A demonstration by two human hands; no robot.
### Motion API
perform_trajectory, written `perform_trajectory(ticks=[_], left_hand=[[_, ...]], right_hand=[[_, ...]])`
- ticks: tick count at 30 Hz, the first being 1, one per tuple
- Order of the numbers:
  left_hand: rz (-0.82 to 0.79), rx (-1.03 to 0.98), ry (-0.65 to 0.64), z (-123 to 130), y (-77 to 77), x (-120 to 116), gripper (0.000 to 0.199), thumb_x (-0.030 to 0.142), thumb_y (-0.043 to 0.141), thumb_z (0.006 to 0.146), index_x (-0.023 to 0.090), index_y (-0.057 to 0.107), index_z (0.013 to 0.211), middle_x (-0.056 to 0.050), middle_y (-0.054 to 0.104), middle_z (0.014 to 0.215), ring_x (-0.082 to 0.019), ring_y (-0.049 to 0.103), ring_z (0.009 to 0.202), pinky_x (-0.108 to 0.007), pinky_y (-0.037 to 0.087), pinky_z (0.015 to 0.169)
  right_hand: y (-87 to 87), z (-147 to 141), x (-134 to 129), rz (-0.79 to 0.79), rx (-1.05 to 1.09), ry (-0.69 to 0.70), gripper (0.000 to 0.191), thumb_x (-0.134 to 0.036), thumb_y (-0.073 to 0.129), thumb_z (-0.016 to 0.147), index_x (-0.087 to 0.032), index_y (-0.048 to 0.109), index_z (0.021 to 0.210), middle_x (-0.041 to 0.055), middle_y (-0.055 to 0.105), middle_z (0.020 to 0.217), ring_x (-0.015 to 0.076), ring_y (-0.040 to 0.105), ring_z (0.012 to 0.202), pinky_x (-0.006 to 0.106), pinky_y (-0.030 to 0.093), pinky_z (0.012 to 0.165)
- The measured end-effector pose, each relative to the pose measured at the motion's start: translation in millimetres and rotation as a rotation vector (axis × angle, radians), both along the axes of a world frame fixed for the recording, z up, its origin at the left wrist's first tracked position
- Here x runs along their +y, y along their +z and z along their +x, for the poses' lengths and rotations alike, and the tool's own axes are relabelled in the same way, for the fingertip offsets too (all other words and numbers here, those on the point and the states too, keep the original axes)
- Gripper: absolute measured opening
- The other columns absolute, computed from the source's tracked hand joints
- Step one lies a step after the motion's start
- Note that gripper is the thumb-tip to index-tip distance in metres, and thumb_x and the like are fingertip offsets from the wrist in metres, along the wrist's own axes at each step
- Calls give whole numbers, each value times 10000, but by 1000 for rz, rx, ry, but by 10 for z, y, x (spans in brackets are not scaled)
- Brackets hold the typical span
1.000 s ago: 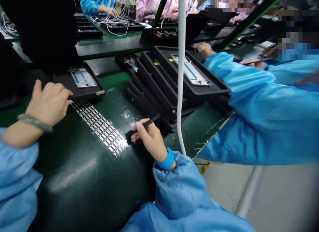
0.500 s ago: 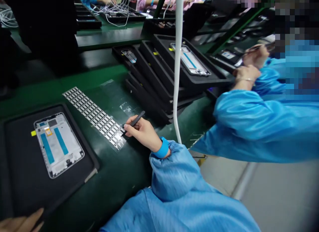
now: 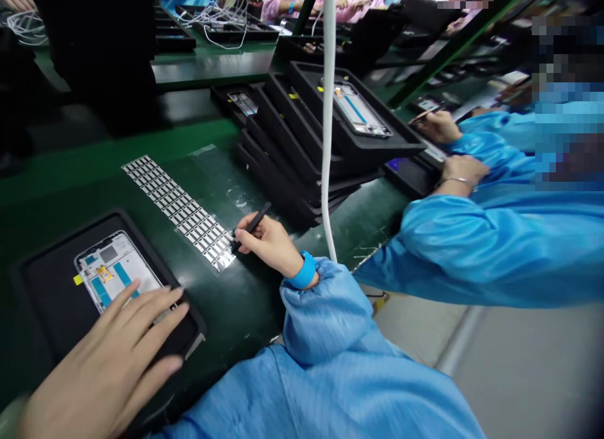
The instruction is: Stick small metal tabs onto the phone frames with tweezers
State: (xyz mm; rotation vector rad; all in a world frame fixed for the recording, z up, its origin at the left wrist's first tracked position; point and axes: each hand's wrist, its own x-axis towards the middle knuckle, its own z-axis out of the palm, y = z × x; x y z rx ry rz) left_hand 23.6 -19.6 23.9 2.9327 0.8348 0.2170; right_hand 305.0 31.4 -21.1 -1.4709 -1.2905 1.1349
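My right hand [image 3: 271, 241], with a blue band at the wrist, is closed on black tweezers [image 3: 257, 217]. Their tips are at the lower right end of a sheet of small white-and-black stickers [image 3: 177, 206] on the green table. At the lower left my left hand [image 3: 113, 357] is spread with its fingers apart, over a silver phone housing [image 3: 136, 263] with blue strips and a yellow tab. That housing lies in a black tray [image 3: 51, 300], its lower part hidden by my fingers.
Stacked black trays [image 3: 302, 143] stand behind my right hand, the top one holding another phone housing [image 3: 361, 112]. A white cable [image 3: 329, 124] hangs in front of them. At the right a co-worker's hands [image 3: 460, 168] and blue sleeves are close by.
My left hand has come in from the lower left corner over the tray and housing. The tray appears shifted slightly right and down. My right hand still holds the tweezers near the sheet.
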Motion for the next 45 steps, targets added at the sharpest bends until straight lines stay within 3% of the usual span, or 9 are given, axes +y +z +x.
perform_trajectory(ticks=[5, 10, 15, 18, 22, 26, 34, 39, 45], left_hand=[[-41, 55, -80, 609, -138, 513, 460, 443, 351, 898, 236, 422, 1303, -50, 438, 1374, -260, 353, 1272, -531, 184, 1066], [-100, 56, -88, 744, -220, 619, 424, 426, 334, 906, 231, 478, 1255, -68, 504, 1307, -271, 417, 1208, -561, 162, 1052], [-131, -2, -98, 717, -228, 627, 424, 446, 365, 890, 217, 502, 1219, -80, 544, 1241, -277, 417, 1202, -573, 130, 1059], [-216, -115, -71, 680, -191, 647, 387, 411, 422, 876, 212, 503, 1198, -76, 560, 1184, -244, 457, 1156, -533, 179, 1065], [-479, -413, 225, 548, -48, 634, 261, 367, 444, 865, 217, 555, 1047, -57, 590, 1034, -188, 536, 992, -361, 412, 900], [-667, -549, 535, 344, 77, 552, 222, 422, 488, 829, 234, 598, 869, -18, 620, 871, -170, 569, 824, -280, 438, 748], [-917, -723, 766, 11, 64, 462, 362, 532, 573, 732, 245, 647, 941, -21, 653, 851, -184, 592, 791, -279, 462, 705], [-1228, -869, 820, -63, 96, 506, 412, 560, 581, 718, 216, 683, 920, -36, 644, 753, -162, 571, 726, -274, 469, 670], [-1538, -960, 761, -74, 138, 540, 247, 417, 678, 699, 190, 682, 795, -23, 628, 775, -91, 516, 644, -205, 443, 596]], right_hand=[[-10, -8, 38, -55, 82, 22, 187, -281, 605, 727, -151, 514, 825, -17, 586, 627, 104, 621, 504, 212, 534, 494], [43, -29, 116, -182, 133, 60, 133, -210, 599, 721, -143, 523, 808, -21, 589, 575, 110, 627, 485, 199, 537, 461], [203, -92, 222, -312, 295, 26, 101, -148, 615, 694, -131, 537, 756, -17, 606, 554, 94, 608, 445, 174, 522, 425], [295, -176, 232, -258, 430, -28, 159, -192, 650, 693, -135, 543, 795, -13, 631, 586, 79, 604, 452, 162, 522, 444], [401, -410, 185, -119, 567, -7, 202, -267, 677, 705, -148, 550, 807, -11, 650, 658, 82, 633, 526, 180, 548, 517], [479, -718, 145, -80, 616, 39, 189, -273, 665, 721, -161, 553, 823, -15, 654, 678, 87, 641, 537, 188, 552, 526], [497, -1065, 153, -46, 586, 92, 235, -287, 684, 698, -167, 542, 843, -22, 652, 663, 97, 642, 521, 203, 559, 522], [490, -1121, 158, -32, 588, 132, 219, -288, 674, 713, -168, 542, 841, -19, 656, 673, 93, 642, 522, 199, 558, 522], [473, -1178, 125, -6, 548, 156, 236, -323, 662, 727, -183, 536, 869, -22, 652, 697, 94, 639, 531, 229, 567, 555]])
